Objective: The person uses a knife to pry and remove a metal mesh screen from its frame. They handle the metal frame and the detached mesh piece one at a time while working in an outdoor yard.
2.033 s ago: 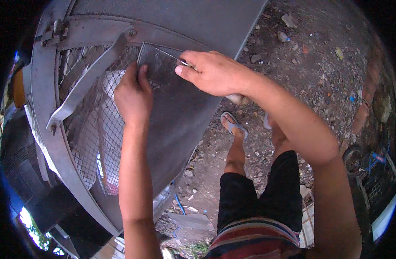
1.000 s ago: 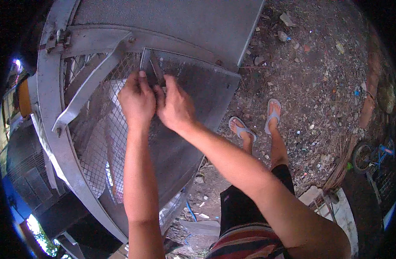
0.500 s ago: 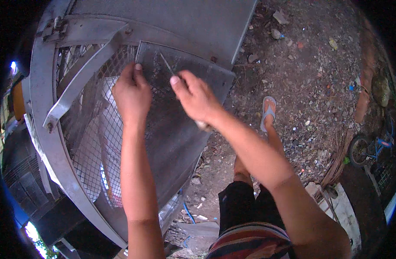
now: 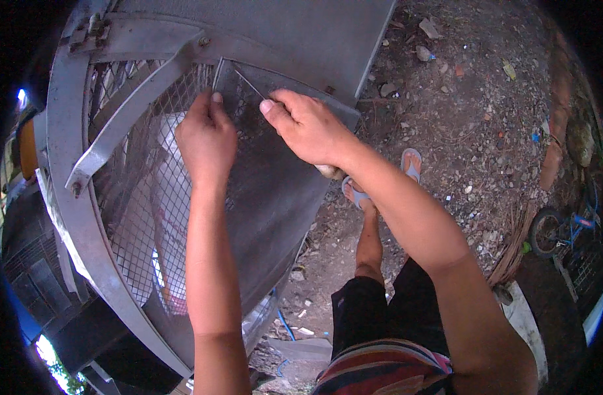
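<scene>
My right hand (image 4: 308,125) is wrapped round a tool with a thin, straight metal shaft (image 4: 250,83). Its handle is mostly hidden in the palm, and a pale end shows below the hand. The shaft's tip points up and left, close to the upper corner of a dark grey sheet (image 4: 275,197). At that sheet's left edge my left hand (image 4: 206,138) is closed, thumb and fingers pinching the edge beside the wire mesh (image 4: 163,243). What lies between those fingertips is largely hidden.
A curved metal frame (image 4: 104,230) borders the mesh on the left, crossed by a bent flat bar (image 4: 133,105). A large grey panel (image 4: 281,26) stands above. Stony ground (image 4: 459,145) lies to the right, with my sandalled feet on it. A small bicycle wheel (image 4: 547,232) is at far right.
My right hand has moved up and slightly right, and the tool's shaft now tilts more sideways. The left hand has shifted slightly up and right. A second foot has come into view.
</scene>
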Motion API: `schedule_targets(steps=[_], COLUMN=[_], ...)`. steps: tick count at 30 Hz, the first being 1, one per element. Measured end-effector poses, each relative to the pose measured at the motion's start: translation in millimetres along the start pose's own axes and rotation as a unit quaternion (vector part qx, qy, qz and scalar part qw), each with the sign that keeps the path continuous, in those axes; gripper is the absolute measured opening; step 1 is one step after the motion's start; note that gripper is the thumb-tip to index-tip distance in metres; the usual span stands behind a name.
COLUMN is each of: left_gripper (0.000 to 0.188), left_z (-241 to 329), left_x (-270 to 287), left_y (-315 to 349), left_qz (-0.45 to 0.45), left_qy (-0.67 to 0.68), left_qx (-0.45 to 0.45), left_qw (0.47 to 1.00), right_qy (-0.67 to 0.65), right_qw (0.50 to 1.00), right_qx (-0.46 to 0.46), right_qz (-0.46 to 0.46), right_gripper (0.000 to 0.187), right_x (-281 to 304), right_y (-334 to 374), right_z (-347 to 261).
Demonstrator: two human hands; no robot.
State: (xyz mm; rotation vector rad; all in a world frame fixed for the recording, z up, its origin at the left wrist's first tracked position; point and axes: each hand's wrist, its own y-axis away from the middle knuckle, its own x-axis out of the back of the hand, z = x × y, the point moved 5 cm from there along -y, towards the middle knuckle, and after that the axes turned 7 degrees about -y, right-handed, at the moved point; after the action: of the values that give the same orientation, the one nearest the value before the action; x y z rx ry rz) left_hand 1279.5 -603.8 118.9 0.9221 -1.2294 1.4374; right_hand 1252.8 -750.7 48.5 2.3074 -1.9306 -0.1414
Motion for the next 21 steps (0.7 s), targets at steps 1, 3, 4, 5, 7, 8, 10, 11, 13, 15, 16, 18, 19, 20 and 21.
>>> schedule_targets(steps=[1,3,4,5,7,8,10,11,13,15,16,18,19,20,21], left_gripper=[0.026,0.026,0.026,0.026,0.026,0.026,0.026,0.026,0.026,0.025,0.024,0.023,0.022,0.022,0.022], left_z=[1,0,-1,-2,-1,-4,-2,-2,-2,-2,-5,-1,-2,-3,-5], left_x=[0,-2,-2,-1,0,0,0,1,1,-3,-3,-2,-1,-1,-2], left_y=[0,-1,-1,0,1,2,1,1,3,3,4,1,3,2,0], left_qz=[0.000,-0.001,-0.001,-0.002,-0.004,-0.008,-0.016,-0.006,0.014,0.022,0.024,0.006,-0.005,-0.012,-0.019], left_qy=[-0.003,0.004,0.005,0.002,-0.004,-0.001,0.013,0.011,0.007,-0.009,-0.022,-0.014,-0.013,-0.012,-0.010], left_qx=[0.000,0.005,0.010,0.012,0.015,0.020,0.018,0.013,0.002,-0.009,-0.011,0.007,0.019,0.024,0.028], left_qw=[1.000,1.000,1.000,1.000,1.000,1.000,1.000,1.000,1.000,1.000,0.999,1.000,1.000,1.000,0.999], right_qy=[0.000,0.001,-0.011,-0.022,-0.077,-0.103,-0.078,-0.047,0.001,0.072,0.103,0.106,0.050,0.030,0.010], right_qw=[1.000,1.000,0.999,0.997,0.980,0.963,0.946,0.944,0.943,0.981,0.989,0.994,0.998,0.999,1.000], right_qx=[-0.001,-0.002,-0.024,-0.045,-0.124,-0.158,-0.184,-0.192,-0.202,-0.094,-0.039,-0.035,-0.038,-0.028,-0.019], right_qz=[-0.006,-0.016,-0.039,-0.062,-0.135,-0.192,-0.253,-0.263,-0.264,-0.151,-0.097,0.003,0.005,0.006,0.007], right_gripper=[0.039,0.039,0.039,0.039,0.039,0.043,0.045,0.044,0.042,0.043,0.044,0.043,0.042,0.041,0.041], right_x=[0,2,2,5,15,24,44,50,51,33,17,-1,-7,-7,-5], right_y=[-1,-2,-3,-5,-11,-13,-25,-31,-35,-30,-24,-5,-1,-1,-1], right_z=[1,1,1,0,-2,-13,-16,-26,-33,-23,-16,-11,-8,-6,-4])
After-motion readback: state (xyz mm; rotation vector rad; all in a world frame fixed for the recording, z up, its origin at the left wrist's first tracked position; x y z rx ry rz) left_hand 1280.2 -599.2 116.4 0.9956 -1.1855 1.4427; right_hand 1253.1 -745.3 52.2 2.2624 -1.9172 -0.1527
